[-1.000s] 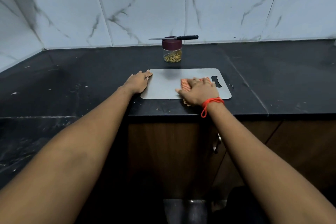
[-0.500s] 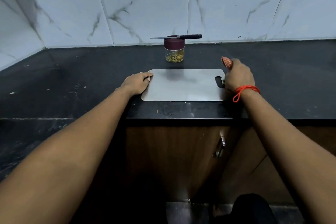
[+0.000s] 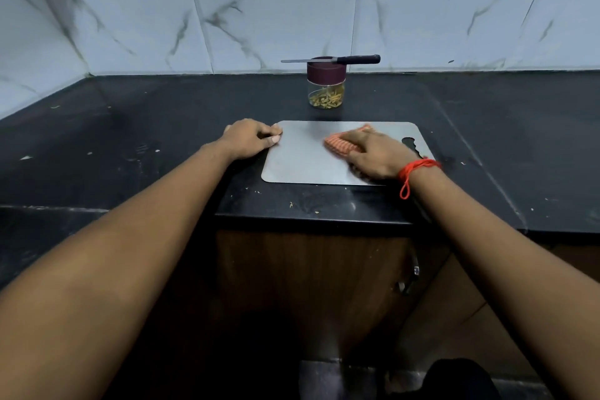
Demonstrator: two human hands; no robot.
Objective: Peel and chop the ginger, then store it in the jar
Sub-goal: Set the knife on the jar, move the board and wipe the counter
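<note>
A clear jar [image 3: 325, 95] with a maroon lid stands at the back of the black counter, chopped ginger pieces inside it. A black-handled knife [image 3: 337, 59] lies flat across the lid. In front lies a steel cutting board [image 3: 302, 159]. My left hand [image 3: 250, 139] holds the board's left edge, thumb on top. My right hand [image 3: 373, 154], with a red thread at the wrist, presses an orange striped cloth [image 3: 339, 144] onto the right half of the board.
The black counter [image 3: 162, 127] runs left into a corner under white marble-look tiles. Small scraps dot the front edge [image 3: 292, 205]. Below it is a wooden cabinet door with a metal handle [image 3: 410, 276].
My right hand was off the board's right edge with the cloth lifted half a second ago; now it is back on the board with the cloth pressed down. The left hand stays put.
</note>
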